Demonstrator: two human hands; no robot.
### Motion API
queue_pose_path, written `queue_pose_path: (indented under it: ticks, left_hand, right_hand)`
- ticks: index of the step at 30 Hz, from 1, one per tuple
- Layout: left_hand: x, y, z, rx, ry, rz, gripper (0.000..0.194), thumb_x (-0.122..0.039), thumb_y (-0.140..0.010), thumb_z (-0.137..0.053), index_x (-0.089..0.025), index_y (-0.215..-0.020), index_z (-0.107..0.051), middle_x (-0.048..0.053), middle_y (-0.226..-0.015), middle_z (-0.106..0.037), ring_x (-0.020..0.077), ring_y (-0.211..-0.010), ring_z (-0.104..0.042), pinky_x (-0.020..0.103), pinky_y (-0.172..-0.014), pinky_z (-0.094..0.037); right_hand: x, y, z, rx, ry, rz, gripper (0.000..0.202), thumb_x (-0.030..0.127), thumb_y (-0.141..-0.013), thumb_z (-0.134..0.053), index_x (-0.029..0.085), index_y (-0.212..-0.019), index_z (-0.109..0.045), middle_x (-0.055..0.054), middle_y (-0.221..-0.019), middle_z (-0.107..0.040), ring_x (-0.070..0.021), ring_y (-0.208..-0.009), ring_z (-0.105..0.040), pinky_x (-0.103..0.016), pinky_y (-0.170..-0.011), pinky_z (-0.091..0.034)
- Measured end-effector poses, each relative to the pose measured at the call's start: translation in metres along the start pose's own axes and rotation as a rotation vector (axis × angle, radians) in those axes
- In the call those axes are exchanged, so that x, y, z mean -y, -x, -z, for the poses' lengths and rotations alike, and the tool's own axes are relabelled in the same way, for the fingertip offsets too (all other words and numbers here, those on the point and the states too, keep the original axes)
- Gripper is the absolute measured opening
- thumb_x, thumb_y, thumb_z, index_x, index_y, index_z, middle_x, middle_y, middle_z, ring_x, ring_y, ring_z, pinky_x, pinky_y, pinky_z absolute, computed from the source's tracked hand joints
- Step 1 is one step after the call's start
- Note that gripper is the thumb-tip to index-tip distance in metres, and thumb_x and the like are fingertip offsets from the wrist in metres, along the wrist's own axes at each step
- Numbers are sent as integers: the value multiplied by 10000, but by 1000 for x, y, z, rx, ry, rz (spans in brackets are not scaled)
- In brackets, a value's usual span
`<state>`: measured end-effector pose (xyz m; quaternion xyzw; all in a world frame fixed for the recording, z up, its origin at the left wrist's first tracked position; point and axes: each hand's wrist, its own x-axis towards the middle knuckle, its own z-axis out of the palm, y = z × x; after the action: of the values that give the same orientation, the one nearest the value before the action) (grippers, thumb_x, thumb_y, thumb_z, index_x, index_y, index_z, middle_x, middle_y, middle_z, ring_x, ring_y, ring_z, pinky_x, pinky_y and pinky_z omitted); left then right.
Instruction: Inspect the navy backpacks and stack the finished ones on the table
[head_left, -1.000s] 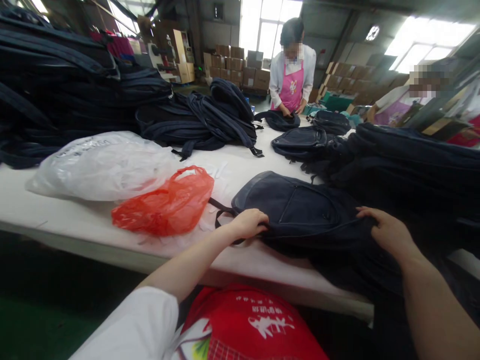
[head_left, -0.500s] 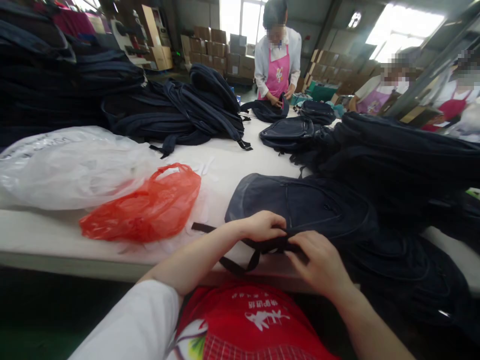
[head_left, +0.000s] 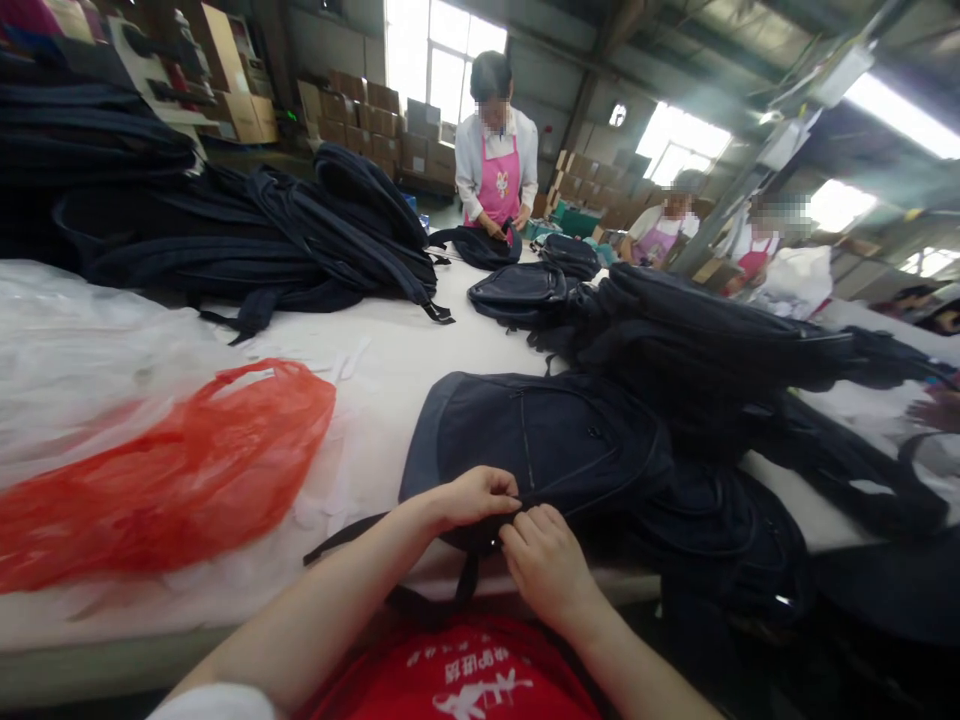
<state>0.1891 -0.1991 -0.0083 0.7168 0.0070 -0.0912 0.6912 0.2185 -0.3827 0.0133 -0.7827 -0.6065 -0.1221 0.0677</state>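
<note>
Well left of dark backpack (head_left: 577, 425): clear plastic bag (head_left: 90, 325), partly out of view. Closer to backpack: red plastic bag (head_left: 187, 460). Backpack lying flat on white table (head_left: 397, 340), at near edge. Left hand (head_left: 476, 497) at backpack's near side, thumb and fingers pinched onto fabric. Right hand (head_left: 547, 562) just beside, fingers curled there, thumb hidden; cannot tell if gripping. Right of backpack: heap of dark bags (head_left: 705, 320).

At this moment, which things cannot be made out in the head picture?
Head view: what, if anything, the left hand and right hand hold by the navy backpack; curled fingers hide it.
Head view: left end of the red plastic bag; cut off by the left edge.
Head view: finger positions of the far person; too small.
</note>
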Motion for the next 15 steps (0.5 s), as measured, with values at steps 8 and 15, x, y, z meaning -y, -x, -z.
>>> queue_pose_path:
  ticks: [8, 15]
  left_hand:
    - [3, 3, 1, 10, 22, -56, 316, -441, -765, -645, -156, -720, -515, -62, -627, -455, 85, -577, -364, 212, -536, -281]
    - [7, 7, 1, 20, 6, -62, 345, -467, -767, -647, -167, -704, -489, -67, -613, -414, 83, -568, -335, 214, -517, -246]
  right_hand:
    - [-7, 9, -2, -264, -122, -126, 184, 78, -880, -426, 205, -832, -549, -7, -826, -612, -162, -830, -532, -420, -1046, -307]
    - [-81, 20, 46, -444, 96, -397, 78, 160, -883, -498, 201, -856, -559, -54, -982, -673, -194, -905, -596, -532, -1104, -231]
